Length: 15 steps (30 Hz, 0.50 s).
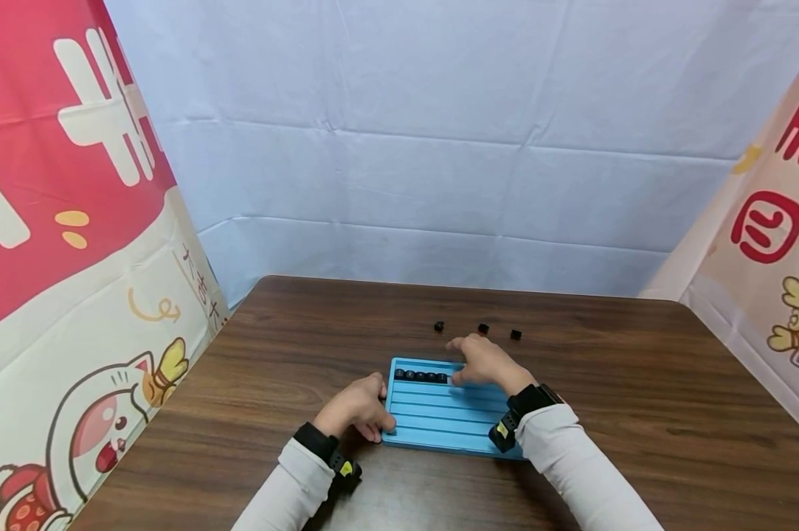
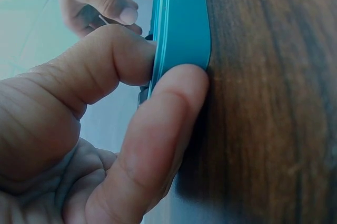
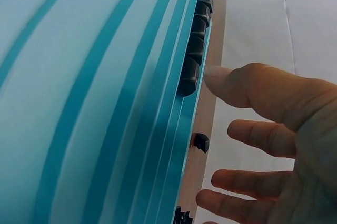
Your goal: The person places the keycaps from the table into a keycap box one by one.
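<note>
A blue ridged tray [image 1: 439, 414] lies flat on the table. My left hand [image 1: 361, 407] pinches its left edge; in the left wrist view the thumb [image 2: 131, 56] and a finger [image 2: 168, 113] clasp the rim. Several black keycaps [image 1: 420, 377] sit side by side in the tray's top row, at its left end. Above the tray's upper part is my right hand [image 1: 488, 361], fingers spread and holding nothing. Its thumb tip [image 3: 221, 84] is beside the last keycap [image 3: 189, 77] of the row; whether they touch I cannot tell.
Three loose black keycaps lie behind the tray: a left one [image 1: 439, 326], a middle one [image 1: 483, 328] and a right one [image 1: 516, 335]. The brown wooden table [image 1: 293, 332] ends at a pale cloth backdrop [image 1: 406, 177]. Printed cloths hang on both sides.
</note>
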Available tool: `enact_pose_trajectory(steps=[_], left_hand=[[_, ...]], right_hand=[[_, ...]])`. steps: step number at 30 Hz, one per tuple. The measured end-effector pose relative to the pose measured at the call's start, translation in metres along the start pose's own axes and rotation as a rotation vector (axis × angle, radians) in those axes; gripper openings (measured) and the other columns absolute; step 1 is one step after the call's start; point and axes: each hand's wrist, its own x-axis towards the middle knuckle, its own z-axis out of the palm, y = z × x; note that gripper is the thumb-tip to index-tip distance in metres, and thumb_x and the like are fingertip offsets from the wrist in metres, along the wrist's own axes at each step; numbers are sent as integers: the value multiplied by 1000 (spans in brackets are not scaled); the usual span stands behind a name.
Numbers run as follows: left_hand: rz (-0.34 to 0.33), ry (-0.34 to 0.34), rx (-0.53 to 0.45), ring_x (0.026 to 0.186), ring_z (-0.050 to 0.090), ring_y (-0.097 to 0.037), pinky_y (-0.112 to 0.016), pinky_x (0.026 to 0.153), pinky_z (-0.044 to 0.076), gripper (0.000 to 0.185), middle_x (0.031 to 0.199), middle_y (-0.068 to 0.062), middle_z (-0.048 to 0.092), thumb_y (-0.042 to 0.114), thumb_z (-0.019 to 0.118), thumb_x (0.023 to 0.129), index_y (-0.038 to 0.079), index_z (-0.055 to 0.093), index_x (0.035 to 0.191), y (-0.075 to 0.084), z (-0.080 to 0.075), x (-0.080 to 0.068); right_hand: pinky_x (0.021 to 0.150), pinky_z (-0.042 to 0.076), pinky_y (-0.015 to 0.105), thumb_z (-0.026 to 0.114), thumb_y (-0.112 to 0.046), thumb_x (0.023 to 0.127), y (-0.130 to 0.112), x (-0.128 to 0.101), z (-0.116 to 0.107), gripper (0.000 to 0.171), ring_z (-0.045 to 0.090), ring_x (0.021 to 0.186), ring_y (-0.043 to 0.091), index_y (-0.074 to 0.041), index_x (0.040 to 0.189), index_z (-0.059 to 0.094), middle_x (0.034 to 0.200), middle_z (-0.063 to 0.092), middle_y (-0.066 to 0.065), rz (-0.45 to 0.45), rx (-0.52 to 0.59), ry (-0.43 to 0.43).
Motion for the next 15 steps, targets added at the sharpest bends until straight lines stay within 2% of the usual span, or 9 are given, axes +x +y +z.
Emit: enact_pose_trajectory(steps=[15], left_hand=[[-13, -6, 10, 47, 59, -24, -34, 44, 51, 40, 60, -18, 58, -9, 68, 71, -1, 40, 98, 0, -1, 0]], right_hand=[[89, 43, 50, 70, -17, 84, 2, 8, 0, 53, 47, 115, 38, -1, 130, 51, 126, 50, 21, -12, 25, -14]])
